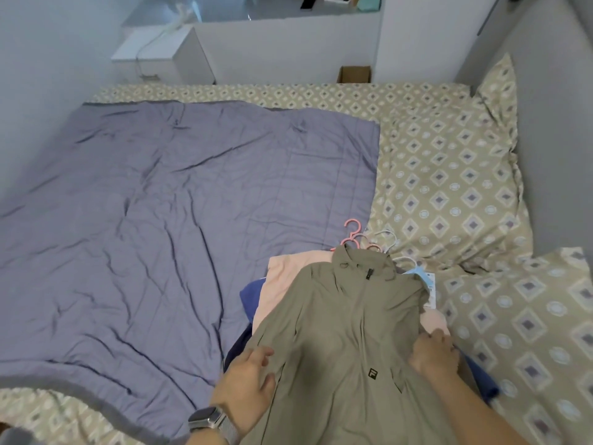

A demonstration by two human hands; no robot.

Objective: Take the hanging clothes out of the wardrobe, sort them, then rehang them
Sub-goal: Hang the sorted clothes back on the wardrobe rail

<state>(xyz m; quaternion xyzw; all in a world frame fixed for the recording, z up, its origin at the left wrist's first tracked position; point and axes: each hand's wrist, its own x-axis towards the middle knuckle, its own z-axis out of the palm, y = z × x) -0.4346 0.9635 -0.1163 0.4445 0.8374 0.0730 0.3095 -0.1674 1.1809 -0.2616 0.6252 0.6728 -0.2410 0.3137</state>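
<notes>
The left hand (pixel 247 377), a smartwatch (pixel 207 420) strapped to its wrist, lay on the left edge of an olive zip-up jacket (pixel 340 342) with its fingers loosely spread and only lightly bent on the cloth, its grip open rather than closed around anything. The right hand (pixel 433 351) sat at the jacket's right side with its fingers curled down into the fabric; whether they actually pinched it could not be told. The jacket lay face up on top of a pile of clothes at the near right of the bed, collar pointing far, a small dark logo (pixel 373 373) on its front between the two hands. Beneath it showed a pale pink garment (pixel 288 277), spreading out to the left and also peeking out at the right, and under that a blue garment (pixel 252 295), visible at both sides. Pink hangers (pixel 352 234) and white hangers (pixel 390 242) stuck out just beyond the collar, and a paper tag (pixel 428 281) lay just right of the shoulder. The pile straddled the edge of a grey-purple quilt (pixel 160 203) covering the left of the bed and the diamond-patterned bedsheet (pixel 449 175) to the right. A matching pillow (pixel 500 91) leaned at the far right.
</notes>
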